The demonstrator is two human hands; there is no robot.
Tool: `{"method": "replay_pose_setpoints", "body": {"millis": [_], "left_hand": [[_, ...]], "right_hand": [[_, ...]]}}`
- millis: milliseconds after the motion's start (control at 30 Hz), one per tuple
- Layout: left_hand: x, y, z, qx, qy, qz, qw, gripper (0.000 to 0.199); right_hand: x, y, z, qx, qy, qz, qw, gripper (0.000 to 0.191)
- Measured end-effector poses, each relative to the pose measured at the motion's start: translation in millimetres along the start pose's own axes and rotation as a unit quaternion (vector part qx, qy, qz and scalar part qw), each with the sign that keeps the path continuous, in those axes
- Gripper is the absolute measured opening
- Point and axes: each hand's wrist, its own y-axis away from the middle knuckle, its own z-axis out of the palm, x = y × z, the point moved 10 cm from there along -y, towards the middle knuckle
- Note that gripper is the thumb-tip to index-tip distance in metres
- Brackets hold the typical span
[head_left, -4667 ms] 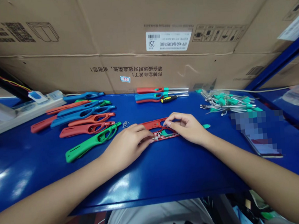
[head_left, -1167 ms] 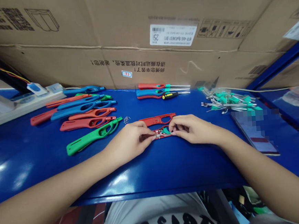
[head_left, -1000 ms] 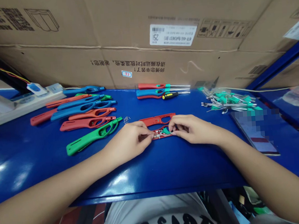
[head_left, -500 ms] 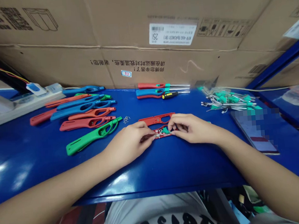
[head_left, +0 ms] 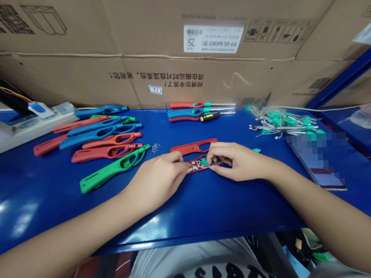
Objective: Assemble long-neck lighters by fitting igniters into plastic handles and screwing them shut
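An opened red lighter shell half (head_left: 202,169) lies on the blue table between my hands, with white wires (head_left: 198,163), a green plastic trigger piece (head_left: 204,160) and small metal parts inside. My left hand (head_left: 164,175) is closed at the shell's left end, thumb and fingertips pressed together beside the wires. Over the right part of the shell, my right hand (head_left: 235,160) pinches at the wires near the green piece. My right fingers cover that end, and a green tip (head_left: 256,150) shows beyond them. The matching red shell half (head_left: 186,149) lies just behind.
Several lighter shells, such as a green one (head_left: 114,170), lie left near small screws (head_left: 156,147). Assembled lighters (head_left: 186,113) and a yellow-black screwdriver (head_left: 210,117) lie at the back. Green-and-metal nozzle parts (head_left: 280,123) and a phone (head_left: 316,163) are right. A cardboard box (head_left: 152,39) stands behind.
My left fingers have shifted slightly at the shell's left end, and my right hand has edged a little left and down. The view has shifted slightly; both hands stay at the shell.
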Motion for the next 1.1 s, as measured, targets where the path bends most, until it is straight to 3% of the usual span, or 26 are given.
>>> {"method": "replay_pose_setpoints", "body": {"millis": [267, 533, 867, 1100], "left_hand": [[-5.6, -4.4, 6.0, 0.014, -0.009, 0.0, 1.0, 0.023], [-23.0, -9.1, 4.9, 0.037, 0.174, -0.048, 0.983, 0.015], [-26.7, -11.4, 1.8, 0.012, 0.187, -0.046, 0.981, 0.016], [-22.8, -10.7, 1.0, 0.015, 0.156, -0.026, 0.987, 0.018]], "right_hand": [[-2.7, 0.3, 3.2, 0.001, 0.0, -0.018, 1.0, 0.008], [-4.6, 0.0, 3.9, 0.004, 0.013, -0.023, 1.0, 0.012], [-10.1, 3.2, 5.3, -0.007, 0.067, -0.046, 0.997, 0.037], [-16.4, 3.8, 13.4, -0.056, 0.19, -0.054, 0.979, 0.041]]}}
